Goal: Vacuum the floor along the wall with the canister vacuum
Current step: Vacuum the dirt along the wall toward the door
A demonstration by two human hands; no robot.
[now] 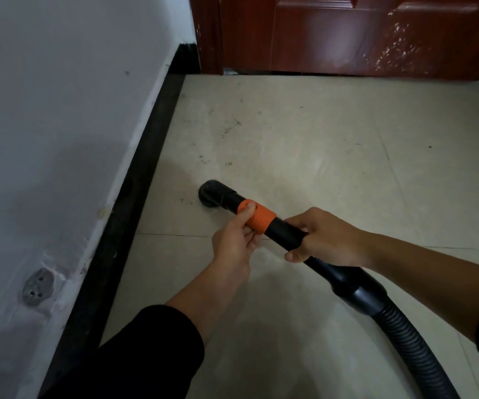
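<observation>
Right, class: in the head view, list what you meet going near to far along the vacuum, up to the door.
Ribbed hose, right hand gripping the black tube, orange collar held by the left hand, nozzle, red door.

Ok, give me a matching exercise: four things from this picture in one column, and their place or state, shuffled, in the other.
Things:
1. left hand
2. right hand
3. nozzle
4. ribbed hose

Place or state:
A. grips the black tube
B. down at the floor, apart from the baseboard
C. runs out of the picture at the lower right
D. holds the orange band

Pairs: 1-D, 2-A, 3-B, 4-C.
</observation>
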